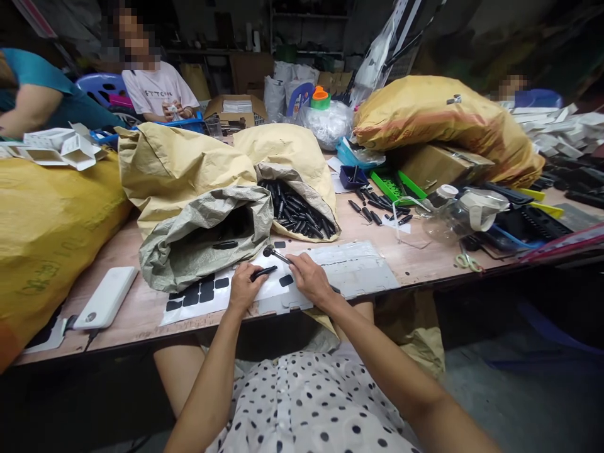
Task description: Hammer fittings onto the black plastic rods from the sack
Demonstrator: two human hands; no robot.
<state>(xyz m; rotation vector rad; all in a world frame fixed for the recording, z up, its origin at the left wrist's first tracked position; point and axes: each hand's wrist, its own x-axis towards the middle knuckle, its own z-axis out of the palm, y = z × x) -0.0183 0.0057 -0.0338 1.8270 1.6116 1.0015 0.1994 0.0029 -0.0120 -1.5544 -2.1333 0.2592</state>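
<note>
Slippage over the near edge of the surface (147, 307) could be caused by a loose pinch, as a black piece (265, 272) is gripped there by the left hand (242, 287) and a round-ended dark object (278, 255) by the right hand (309, 277).

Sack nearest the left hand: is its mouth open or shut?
Open. The sack gapes toward the camera, showing a dark hollow, with a black piece lying in its mouth.
</note>
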